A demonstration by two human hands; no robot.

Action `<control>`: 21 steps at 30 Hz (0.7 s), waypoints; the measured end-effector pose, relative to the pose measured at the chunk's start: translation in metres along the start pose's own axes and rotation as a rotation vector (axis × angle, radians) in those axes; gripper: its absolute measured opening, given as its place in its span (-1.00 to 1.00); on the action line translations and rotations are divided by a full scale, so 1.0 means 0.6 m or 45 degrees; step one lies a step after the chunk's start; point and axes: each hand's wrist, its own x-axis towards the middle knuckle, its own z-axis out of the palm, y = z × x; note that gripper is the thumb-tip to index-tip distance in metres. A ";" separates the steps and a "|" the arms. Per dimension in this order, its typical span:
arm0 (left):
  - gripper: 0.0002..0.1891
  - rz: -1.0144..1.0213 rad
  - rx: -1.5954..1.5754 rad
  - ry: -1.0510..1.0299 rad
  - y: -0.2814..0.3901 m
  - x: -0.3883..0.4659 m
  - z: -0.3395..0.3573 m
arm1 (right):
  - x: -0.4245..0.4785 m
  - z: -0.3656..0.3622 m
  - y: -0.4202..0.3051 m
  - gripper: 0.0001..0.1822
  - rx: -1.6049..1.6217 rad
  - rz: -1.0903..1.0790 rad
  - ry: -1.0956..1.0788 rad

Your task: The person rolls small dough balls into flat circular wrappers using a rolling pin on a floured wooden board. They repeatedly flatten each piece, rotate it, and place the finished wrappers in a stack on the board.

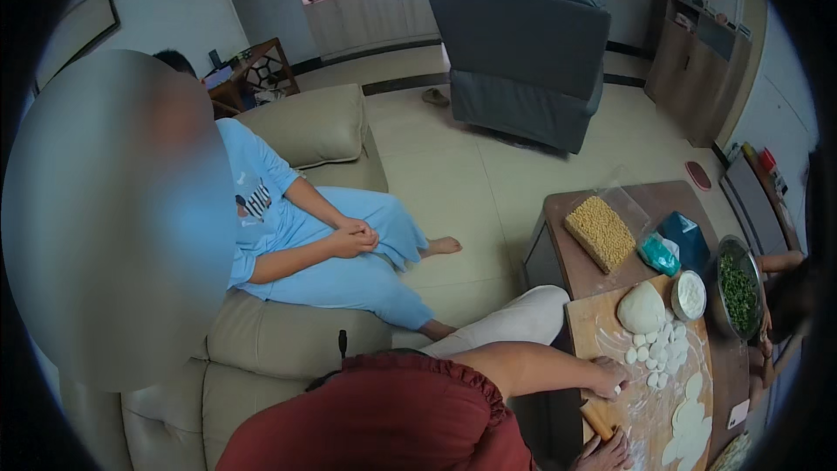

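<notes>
My left hand [608, 378] is at the near edge of a floured wooden board [592, 330], its fingers curled around a small white piece of dough [616, 390]. Below it in the picture, my right hand [605, 453] lies on the end of a wooden rolling pin [597, 420]. Several round flat wrappers [688, 428] overlap on the far side of the board. Small dough pieces [664, 347] are scattered beside a large lump of dough [641, 309]. A bowl of flour [688, 296] stands at the board's corner.
Another person's arm [778, 263] is by a metal bowl of chopped greens [739, 288]. On the brown table [562, 209] are a bag of soybeans [600, 233], a teal packet [659, 254] and a phone [738, 414]. A person in light blue [314, 255] sits on the sofa [294, 330].
</notes>
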 end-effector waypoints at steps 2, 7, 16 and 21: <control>-0.72 0.060 0.021 -0.014 -0.004 -0.001 -0.001 | -0.003 -0.001 0.010 -0.50 -0.024 -0.009 0.030; -0.77 0.149 0.071 0.073 -0.021 0.015 0.021 | 0.005 -0.002 0.013 -0.50 0.014 -0.010 -0.033; -0.84 0.001 0.005 0.064 -0.003 0.009 0.010 | 0.018 0.001 0.077 -0.45 0.086 -0.095 -0.098; -0.88 -0.097 -0.075 0.123 0.005 0.013 0.013 | 0.011 -0.019 0.115 -0.46 0.147 0.049 -0.032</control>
